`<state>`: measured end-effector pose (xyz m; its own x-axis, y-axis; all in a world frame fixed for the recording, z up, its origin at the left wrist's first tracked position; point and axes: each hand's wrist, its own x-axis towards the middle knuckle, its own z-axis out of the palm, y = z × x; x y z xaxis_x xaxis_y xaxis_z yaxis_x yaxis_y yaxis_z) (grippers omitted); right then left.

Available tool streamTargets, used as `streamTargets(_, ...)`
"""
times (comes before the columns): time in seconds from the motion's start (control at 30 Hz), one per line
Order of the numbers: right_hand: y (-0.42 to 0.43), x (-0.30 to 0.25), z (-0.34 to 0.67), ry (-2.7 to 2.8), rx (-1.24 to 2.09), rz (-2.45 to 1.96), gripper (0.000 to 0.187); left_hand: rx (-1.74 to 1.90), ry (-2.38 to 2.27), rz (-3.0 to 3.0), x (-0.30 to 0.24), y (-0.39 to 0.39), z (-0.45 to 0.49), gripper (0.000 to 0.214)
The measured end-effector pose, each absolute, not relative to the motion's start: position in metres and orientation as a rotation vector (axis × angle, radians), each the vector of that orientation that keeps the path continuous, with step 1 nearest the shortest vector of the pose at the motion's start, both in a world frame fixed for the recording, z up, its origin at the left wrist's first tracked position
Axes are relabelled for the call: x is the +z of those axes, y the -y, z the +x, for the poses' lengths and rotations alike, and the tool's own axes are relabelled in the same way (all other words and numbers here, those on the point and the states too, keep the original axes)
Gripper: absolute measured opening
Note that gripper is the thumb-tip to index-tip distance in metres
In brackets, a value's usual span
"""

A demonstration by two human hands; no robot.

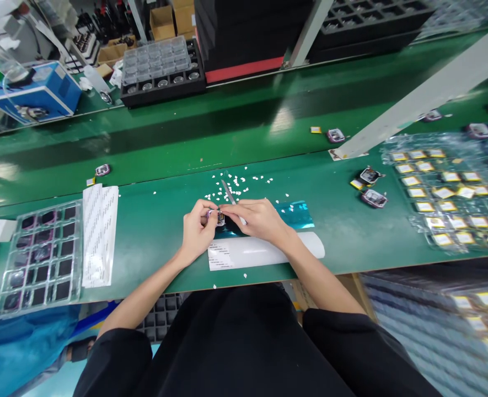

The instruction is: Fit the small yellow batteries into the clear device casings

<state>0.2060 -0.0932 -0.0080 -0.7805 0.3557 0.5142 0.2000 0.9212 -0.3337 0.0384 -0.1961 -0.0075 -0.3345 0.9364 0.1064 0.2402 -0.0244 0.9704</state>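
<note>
- Clear left tray (79, 248): dark pieces (64, 267) in pockets.
- Clear right tray (434, 180): yellow-edged pieces (424, 207).
- Left hand (199, 230), angled inward, pinches small case (220, 219) over bench (156, 220).
- Right hand (259, 219), fingertips at case, clamps slim tool (228, 192).

An open lane of worktop (148, 226) runs between the strips (98, 237) and the left hand (198, 229); at far right, the post (413, 94) and tray (475, 157) obstruct passage.

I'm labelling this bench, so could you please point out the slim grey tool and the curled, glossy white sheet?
Slim grey tool (228, 192): head view, exposed far end.
Curled, glossy white sheet (264, 253): head view, middle of its surface.
</note>
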Motion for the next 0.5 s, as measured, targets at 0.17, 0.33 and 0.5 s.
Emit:
streamTargets(0.17,0.102,-0.010,0.199,2.429,0.161,-0.435,0.031,1.424,-1.614,1.217,-0.007,0.195,0.037,0.016)
streamTargets(0.33,0.113,-0.015,0.193,2.399,0.158,-0.506,0.032,1.466,-1.619,1.240,-0.004,0.196,0.037,0.018)
streamTargets(0.5,0.119,-0.012,0.191,2.328,0.369,-0.526,0.034,1.538,-1.631,1.210,-0.006,0.195,0.039,0.018)
